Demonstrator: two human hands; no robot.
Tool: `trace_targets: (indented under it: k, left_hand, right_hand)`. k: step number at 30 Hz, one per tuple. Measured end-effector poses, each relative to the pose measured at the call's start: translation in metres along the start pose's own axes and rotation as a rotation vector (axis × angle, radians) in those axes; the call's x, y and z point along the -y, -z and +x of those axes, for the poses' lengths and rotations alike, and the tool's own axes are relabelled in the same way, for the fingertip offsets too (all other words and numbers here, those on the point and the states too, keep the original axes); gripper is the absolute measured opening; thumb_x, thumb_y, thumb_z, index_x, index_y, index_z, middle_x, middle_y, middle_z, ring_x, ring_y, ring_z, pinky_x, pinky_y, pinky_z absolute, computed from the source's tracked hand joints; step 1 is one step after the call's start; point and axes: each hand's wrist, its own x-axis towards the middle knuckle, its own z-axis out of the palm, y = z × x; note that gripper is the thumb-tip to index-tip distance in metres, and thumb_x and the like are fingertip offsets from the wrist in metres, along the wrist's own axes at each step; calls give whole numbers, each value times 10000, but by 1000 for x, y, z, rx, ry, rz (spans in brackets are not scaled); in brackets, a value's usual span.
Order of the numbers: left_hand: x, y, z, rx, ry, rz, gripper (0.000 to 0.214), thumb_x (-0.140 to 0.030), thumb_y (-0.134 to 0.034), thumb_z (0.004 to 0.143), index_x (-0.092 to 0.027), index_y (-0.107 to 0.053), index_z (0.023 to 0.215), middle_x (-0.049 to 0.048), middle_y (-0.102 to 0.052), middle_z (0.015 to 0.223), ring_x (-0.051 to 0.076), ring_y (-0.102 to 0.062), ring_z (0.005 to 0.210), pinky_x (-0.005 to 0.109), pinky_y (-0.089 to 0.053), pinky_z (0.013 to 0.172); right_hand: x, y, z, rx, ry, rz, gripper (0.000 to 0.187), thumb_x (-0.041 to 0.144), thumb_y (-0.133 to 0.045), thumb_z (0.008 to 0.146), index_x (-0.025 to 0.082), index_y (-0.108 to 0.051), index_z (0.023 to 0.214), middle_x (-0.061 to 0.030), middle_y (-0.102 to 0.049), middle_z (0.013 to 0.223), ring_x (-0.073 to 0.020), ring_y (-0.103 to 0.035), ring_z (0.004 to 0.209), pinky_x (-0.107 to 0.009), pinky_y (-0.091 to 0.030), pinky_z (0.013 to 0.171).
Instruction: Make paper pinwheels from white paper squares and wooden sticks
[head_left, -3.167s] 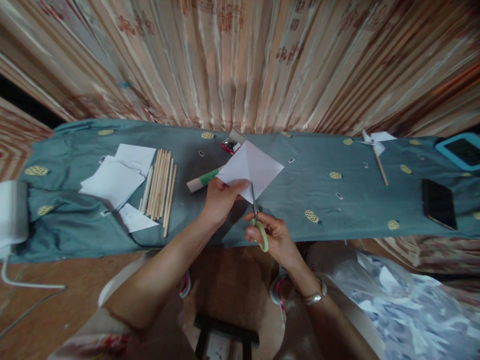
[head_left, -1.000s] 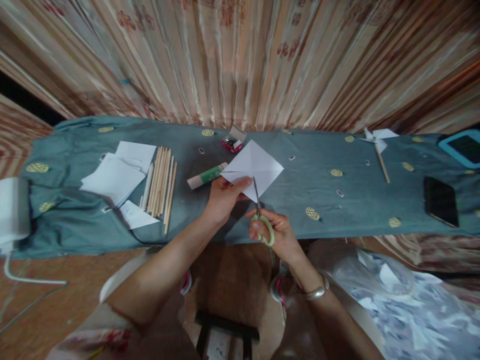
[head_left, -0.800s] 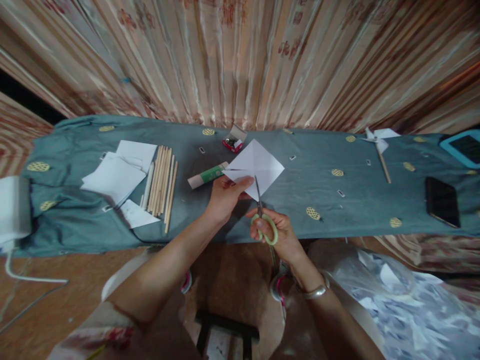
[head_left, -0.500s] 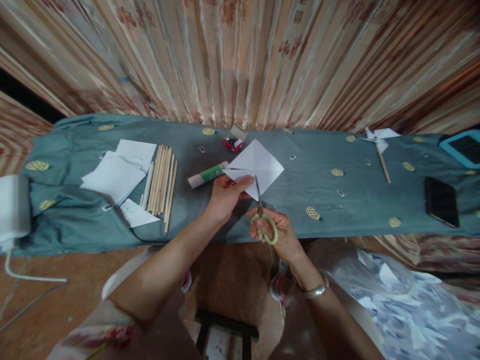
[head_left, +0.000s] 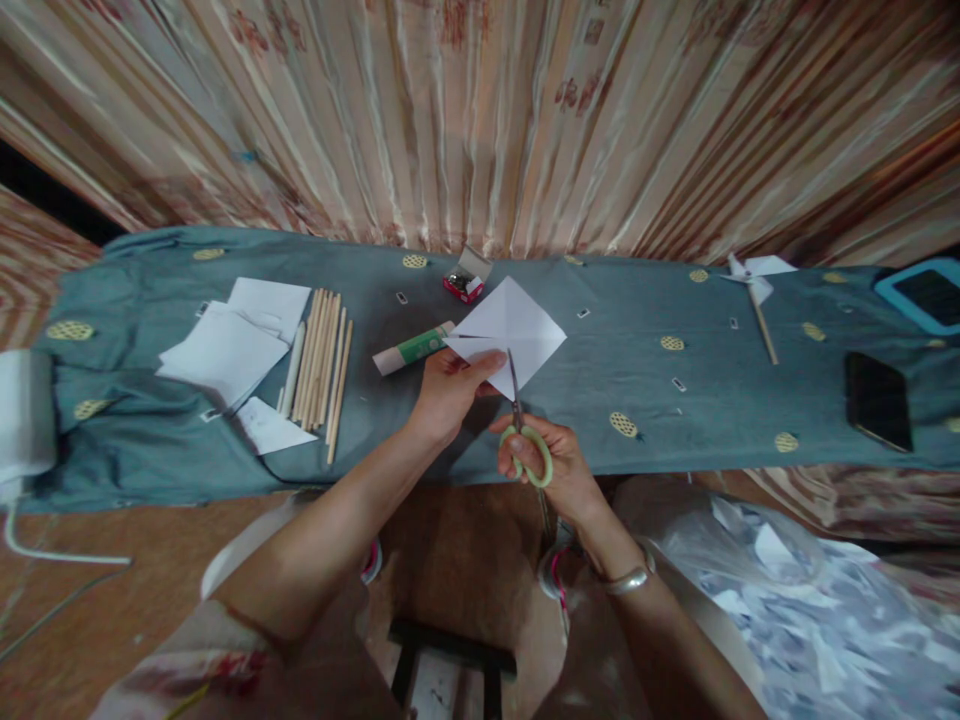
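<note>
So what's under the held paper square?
Fingers of the left hand show below the near edge of the paper square; it hides everything else there, including any lower blade of the scissors.

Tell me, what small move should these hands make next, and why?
Probably snip slightly further toward the centre of the square white paper: the right hand has the green-handled metal scissors at the paper's near corner, the left hand holds it, and its left corner is already slit inward.
</note>
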Motion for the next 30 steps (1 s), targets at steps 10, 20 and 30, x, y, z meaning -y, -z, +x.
trace_targets:
  k: [10,20,30]
  left_hand:
    - [0,0,0,-4,5,21,250,-275,-801,580,-156,-679,764,8,-704,745,157,-638,664,275,-546,608]
    - [1,0,1,-13,2,24,243,-280,-802,572,-168,-674,745,-1,-695,729,151,-629,641,275,-537,602]
    - [2,0,1,0,-11,1,233,-266,-798,573,-168,-662,736,-12,-677,709,142,-616,642,269,-531,614]
  right_hand:
    - [-1,0,0,-4,-10,0,426,571,-776,661,189,-675,821,26,-627,545,-77,-509,444,-196,-384,411]
    - [0,-1,0,-10,-2,-22,423,580,-768,661,198,-669,813,33,-627,538,-77,-519,439,-195,-396,408]
    - [0,-1,0,-5,-5,-9,416,567,-772,668,197,-676,829,29,-627,552,-79,-523,459,-192,-404,425]
